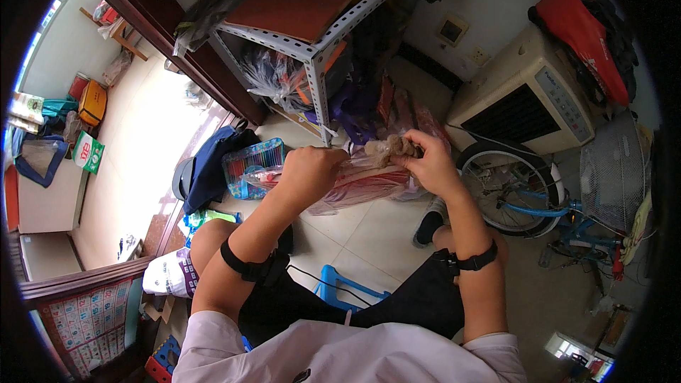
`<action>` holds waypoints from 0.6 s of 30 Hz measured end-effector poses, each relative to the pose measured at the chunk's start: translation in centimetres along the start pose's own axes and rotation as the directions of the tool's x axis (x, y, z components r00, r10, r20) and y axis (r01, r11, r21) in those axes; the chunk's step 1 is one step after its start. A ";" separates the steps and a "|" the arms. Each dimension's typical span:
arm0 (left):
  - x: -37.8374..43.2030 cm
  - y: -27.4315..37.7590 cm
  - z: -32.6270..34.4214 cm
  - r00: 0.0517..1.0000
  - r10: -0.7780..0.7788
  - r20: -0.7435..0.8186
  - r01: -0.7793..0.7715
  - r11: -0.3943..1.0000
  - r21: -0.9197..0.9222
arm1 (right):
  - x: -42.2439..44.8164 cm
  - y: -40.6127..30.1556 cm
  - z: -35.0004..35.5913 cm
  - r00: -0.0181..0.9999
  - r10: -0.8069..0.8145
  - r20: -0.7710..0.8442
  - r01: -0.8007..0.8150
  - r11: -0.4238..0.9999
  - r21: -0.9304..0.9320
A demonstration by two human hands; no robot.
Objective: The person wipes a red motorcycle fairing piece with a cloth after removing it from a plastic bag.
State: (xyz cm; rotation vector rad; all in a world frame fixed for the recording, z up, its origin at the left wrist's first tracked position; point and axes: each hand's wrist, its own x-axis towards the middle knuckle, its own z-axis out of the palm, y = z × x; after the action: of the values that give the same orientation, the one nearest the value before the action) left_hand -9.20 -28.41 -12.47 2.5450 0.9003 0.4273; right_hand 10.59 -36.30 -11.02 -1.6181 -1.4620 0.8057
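My right hand [433, 164] pinches a brown, fuzzy bundle [392, 150] between thumb and fingers, above the floor. Part of the bundle's left end looks pale and shiny; I cannot tell what that is. To its left, my left hand [313, 174] is curled with its back towards me. Its fingertips are mostly hidden, so whatever it may hold is unclear. Behind and below both hands lies a clear plastic bag [367, 189] with red and pink contents. A blue patterned case [254, 162] with rows of coloured pens or pencils lies left of my left hand.
A white perforated metal shelf [315, 58] stands ahead, stuffed with bags. On the right are a beige air cooler [524, 96] and a blue bicycle [532, 207]. A dark blue garment [213, 162] lies by the doorway. Between my legs is a blue plastic stool [331, 282].
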 end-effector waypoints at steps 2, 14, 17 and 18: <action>-0.1 0.0 0.0 1.000 -0.007 -0.006 0.007 1.000 -0.025 | 0.1 0.2 -0.2 0.999 0.040 -0.013 -0.040 0.999 0.037; 0.1 -0.1 -0.5 0.966 -0.208 0.154 0.229 0.964 -0.135 | 0.1 -0.1 -1.2 0.886 0.075 -0.458 0.165 0.872 0.461; -0.2 -0.3 0.1 0.984 -0.155 0.083 0.163 0.981 -0.102 | 0.0 0.3 -2.2 0.868 -0.048 -0.495 0.313 0.826 0.468; -0.3 -0.1 0.1 0.985 -0.120 0.126 0.124 0.992 -0.022 | -0.1 0.2 -2.3 0.865 -0.086 -0.494 0.343 0.820 0.458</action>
State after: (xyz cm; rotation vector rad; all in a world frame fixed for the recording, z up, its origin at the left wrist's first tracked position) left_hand -9.42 -28.61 -12.66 2.4430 0.9883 0.2412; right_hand 12.62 -36.68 -10.09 -1.0809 -0.9473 0.5750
